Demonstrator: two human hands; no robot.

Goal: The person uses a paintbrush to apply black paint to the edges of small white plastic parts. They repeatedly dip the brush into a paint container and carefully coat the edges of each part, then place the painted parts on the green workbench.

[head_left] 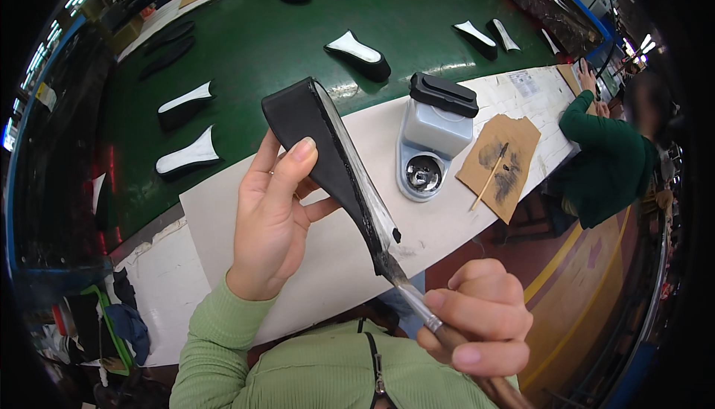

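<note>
The brush [424,312] handle is hidden inside the right hand [477,316], its end cut off at the lower edge.

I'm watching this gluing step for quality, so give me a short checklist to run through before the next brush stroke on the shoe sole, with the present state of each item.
1. Left hand has a firm hold on the black sole: ok, thumb and fingers pinch its wide end.
2. Brush held in the right hand: ok, fingers wrapped round the handle.
3. Brush tip meets the sole's narrow end: ok, they touch.
4. Coating even along the sole's edge: cannot tell, only a shiny strip shows.
5. Glue pot within reach on the table: ok, its well is open.
6. Glue left in the well: cannot tell.
</note>
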